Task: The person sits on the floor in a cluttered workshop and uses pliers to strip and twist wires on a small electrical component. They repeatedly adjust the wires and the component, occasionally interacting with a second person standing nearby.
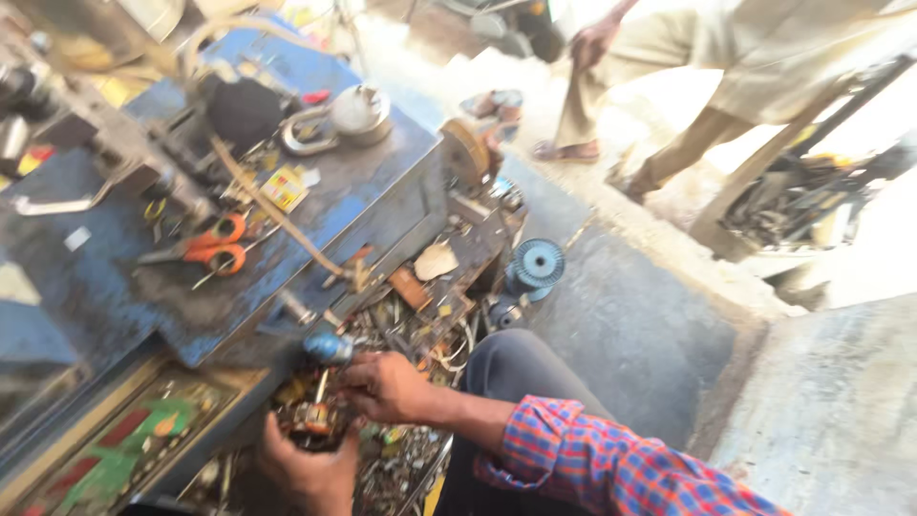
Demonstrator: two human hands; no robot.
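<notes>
A: Workshop setting: a blue bench (pixel 105 287), worn and cluttered, fills the left half. What lies on it, reading from the left?

B: A bent metal lever (pixel 57 204) at the far left edge. Next, orange-handled scissors (pixel 215 247) lie flat near the bench's middle. Behind them sits a dark round lump (pixel 244 110), and just to its right a large padlock (pixel 339 119), shackle pointing left. A tan strap (pixel 272 215) runs diagonally from the lump down toward the bench's front edge.

A: And below the bench?

B: An open drawer (pixel 115 454) at lower left holds green and red scraps. Right of it, a heap of metal scrap (pixel 420 306) spreads across the floor.

A: Where are the hands?

B: Both are at the lower centre, over the scrap. The left hand (pixel 306 468) is curled, palm up, under a small motor part (pixel 313 419) with copper-coloured windings, cupping it from below. The right hand (pixel 387 387), in a plaid sleeve (pixel 611 463), reaches in from the right; its fingers are bent and close on the part's top. A blue-handled tool (pixel 328 347) stands just above that hand; whether the fingers grip it cannot be told.

A: Further right?

B: A blue spool (pixel 537 265) stands on the grey floor (pixel 630 334). Beyond it, at upper right, another person (pixel 726 67) in pale clothes is standing in bright light.
</notes>
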